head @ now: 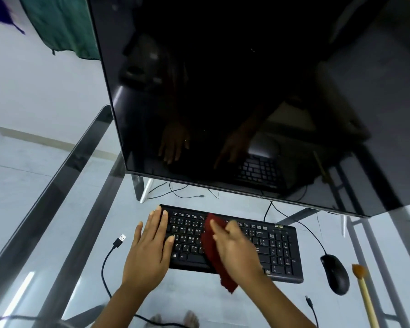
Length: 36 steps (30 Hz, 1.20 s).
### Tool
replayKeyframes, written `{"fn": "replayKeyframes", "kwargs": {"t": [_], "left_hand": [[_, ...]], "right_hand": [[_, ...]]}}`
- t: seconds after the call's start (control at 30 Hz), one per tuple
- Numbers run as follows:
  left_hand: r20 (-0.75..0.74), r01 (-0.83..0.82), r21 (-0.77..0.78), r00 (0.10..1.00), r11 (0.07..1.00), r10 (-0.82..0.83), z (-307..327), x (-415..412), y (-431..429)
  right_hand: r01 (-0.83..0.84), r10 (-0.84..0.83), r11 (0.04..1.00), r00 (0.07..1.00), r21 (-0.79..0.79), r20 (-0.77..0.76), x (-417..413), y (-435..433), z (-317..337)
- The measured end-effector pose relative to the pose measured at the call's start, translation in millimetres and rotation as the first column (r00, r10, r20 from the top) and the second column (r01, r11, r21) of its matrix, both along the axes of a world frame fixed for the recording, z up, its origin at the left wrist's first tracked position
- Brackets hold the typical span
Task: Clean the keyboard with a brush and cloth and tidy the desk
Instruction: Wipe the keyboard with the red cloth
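Pressing the limp cloth (210,249) down, the right hand (237,247) blurs, its grip impossible to tell; the left hand (149,247), spread flat, steadies the light keyboard (276,253).

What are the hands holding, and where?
The right hand holds the cloth by its middle, against the keyboard. The left hand lies flat, holding nothing.

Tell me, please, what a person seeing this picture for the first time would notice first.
The big dark monitor fills the upper part of the view and mirrors the hands below it. Under it, the right hand, blurred, rests on a dark red cloth across the middle of the black keyboard, while the left hand lies flat on its left end. A brush lies far right, beside the mouse.
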State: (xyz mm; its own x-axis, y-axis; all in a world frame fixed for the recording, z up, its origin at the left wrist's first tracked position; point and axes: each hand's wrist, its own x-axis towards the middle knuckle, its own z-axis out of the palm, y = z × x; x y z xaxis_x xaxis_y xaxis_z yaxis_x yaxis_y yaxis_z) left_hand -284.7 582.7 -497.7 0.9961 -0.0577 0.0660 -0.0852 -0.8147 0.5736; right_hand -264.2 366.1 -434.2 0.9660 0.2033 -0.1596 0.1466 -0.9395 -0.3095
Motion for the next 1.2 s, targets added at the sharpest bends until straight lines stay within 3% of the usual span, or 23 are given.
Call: {"fn": "replayKeyframes", "kwargs": {"t": [0.03,0.2,0.27,0.37,0.43,0.57,0.77,0.83,0.9,1.0,1.07,1.13,1.2], "left_hand": [[-0.003,-0.001,0.030,1.000,1.000,0.001,-2.5,0.0,-0.2],[0.006,-0.019,0.182,1.000,0.983,0.018,-2.0,-0.8,-2.0],[0.029,-0.007,0.234,1.000,0.972,0.000,6.3,0.4,-8.3],[0.021,0.112,0.256,0.992,0.960,-0.122,18.9,4.7,-33.7],[-0.012,0.216,0.286,0.975,0.934,-0.222,21.0,8.1,-57.5],[-0.069,0.349,0.325,0.935,0.879,-0.347,15.5,9.2,-89.0],[-0.036,0.356,0.373,0.928,0.857,-0.370,11.7,8.8,-91.6],[-0.030,0.347,0.385,0.931,0.855,-0.364,11.5,8.1,-92.8],[-0.023,0.341,0.391,0.932,0.855,-0.361,11.8,7.5,-93.5],[-0.044,0.360,0.397,0.926,0.844,-0.374,12.1,7.5,-93.1],[-0.051,0.360,0.402,0.927,0.842,-0.372,10.5,7.4,-92.3],[-0.062,0.362,0.402,0.927,0.841,-0.369,10.8,7.2,-92.2],[-0.062,0.355,0.402,0.930,0.844,-0.362,9.9,7.3,-91.2]], "right_hand": [[0.048,-0.046,0.998,0.998,-0.031,0.041,1.8,-3.6,-3.9],[0.093,-0.075,0.976,0.993,0.196,-0.096,-10.1,12.5,10.1],[0.133,-0.131,0.983,0.991,0.128,-0.021,8.8,-9.4,2.9],[0.371,-0.370,0.925,0.929,0.077,-0.025,31.2,-45.4,-2.6],[0.350,-0.349,0.932,0.937,0.095,-0.030,26.5,-41.5,-0.3],[0.105,-0.101,0.992,0.993,0.074,-0.058,-14.0,-23.1,12.0],[0.470,-0.473,0.874,0.881,0.121,-0.006,5.7,-100.9,24.2],[0.498,-0.496,0.840,0.866,0.217,-0.066,-3.7,-97.5,23.4],[0.443,-0.414,0.866,0.895,0.231,-0.166,-20.3,-80.8,24.9],[0.381,-0.365,0.911,0.923,0.160,-0.117,-26.1,-92.4,26.3],[0.519,-0.506,0.849,0.852,0.101,-0.130,-15.6,-117.7,26.5],[0.609,-0.612,0.791,0.789,-0.059,-0.060,-6.1,-132.6,28.0],[0.619,-0.610,0.785,0.779,0.025,-0.145,-13.2,-118.7,26.1]]}}
